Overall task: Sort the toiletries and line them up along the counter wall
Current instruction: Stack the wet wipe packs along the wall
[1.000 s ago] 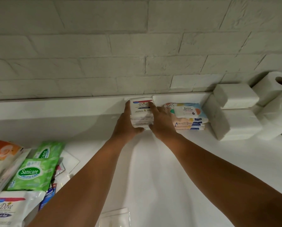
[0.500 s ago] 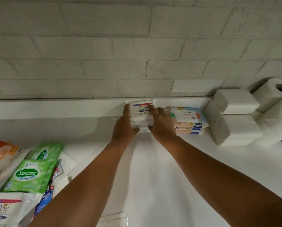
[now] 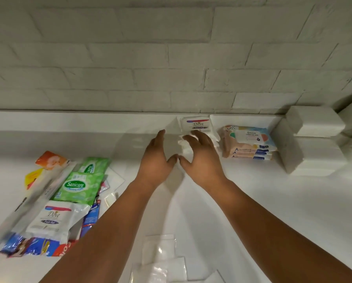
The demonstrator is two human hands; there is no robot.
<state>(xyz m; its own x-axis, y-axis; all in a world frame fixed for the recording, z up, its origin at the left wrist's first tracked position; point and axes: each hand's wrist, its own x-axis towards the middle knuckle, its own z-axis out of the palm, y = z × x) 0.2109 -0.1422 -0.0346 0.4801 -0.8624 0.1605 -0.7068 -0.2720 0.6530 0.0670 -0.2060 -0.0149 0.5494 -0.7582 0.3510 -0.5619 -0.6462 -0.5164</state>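
Head camera, looking down over a white table (image 3: 273, 211) toward a pale brick wall (image 3: 171, 58): a person's bare forearms reach forward, both hands empty. The left hand (image 3: 156, 160) is flat with fingers straight and close together, gripping nothing. The right hand (image 3: 203, 160) is spread wide with fingers slightly bent, its thumb tip almost meeting the left thumb. The right fingertips overlap the front of a stack of Dove packs (image 3: 197, 124); whether they touch it cannot be told. That stack stands at the back edge of the table, against the low ledge under the wall. Just to its right lies a stack of wipes packs (image 3: 250, 144) with a pastel top label, and beyond that, white tissue packs (image 3: 318, 158) piled two high near the wall. Well apart, at the left of the table, an unsorted heap holds a green Sanicare pack (image 3: 79, 186), a second green pack (image 3: 93, 166) behind it, a loose Dove pack (image 3: 52, 219), an orange pack (image 3: 50, 160) and blue sachets (image 3: 91, 217), the nearest items blurred. Clear plastic bags (image 3: 160, 252) lie on the table between the forearms at the bottom of the frame
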